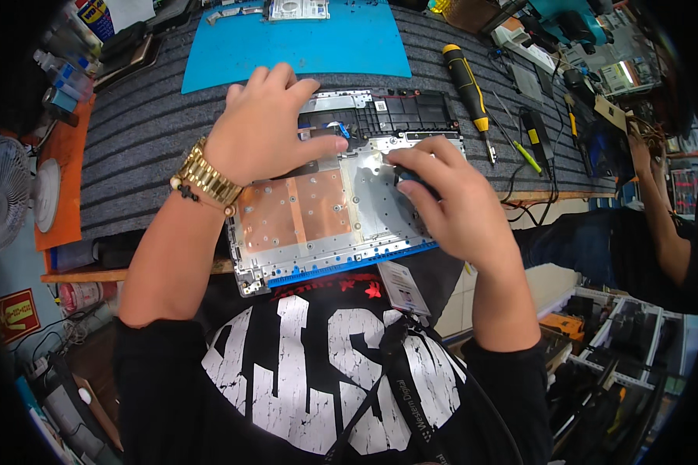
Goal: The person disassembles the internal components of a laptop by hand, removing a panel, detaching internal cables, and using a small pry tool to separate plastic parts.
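Over the silver, copper-sheeted laptop chassis [322, 205], the splayed left hand [265, 124] is bracing, the right hand [456, 194] gripping a dark, half-hidden object [406, 177] best guided gently.

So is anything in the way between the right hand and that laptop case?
Only a small dark object, partly hidden in the right hand, sits over the laptop case; nothing else visible blocks the way.
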